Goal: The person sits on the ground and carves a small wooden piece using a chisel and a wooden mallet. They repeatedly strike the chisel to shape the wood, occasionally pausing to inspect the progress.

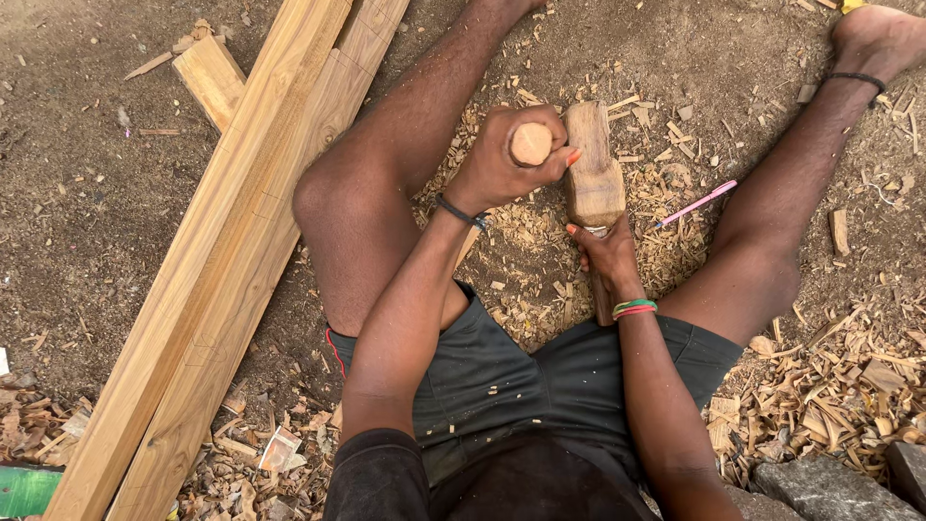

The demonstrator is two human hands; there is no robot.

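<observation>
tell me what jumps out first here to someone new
In the middle, the left hand grips a round wooden handle beside a wooden block, which the right hand steadies from below. Wood shavings litter the dirt, and long planks lie diagonally on the left.

Crumpled paper wrapper [279, 450], white with red and brown print, lying among wood shavings at about seven o'clock, just beside the foot of the long planks. Green packet [24, 490], flat and partly cut off, at eight o'clock in the bottom corner. No signs or screens.
</observation>
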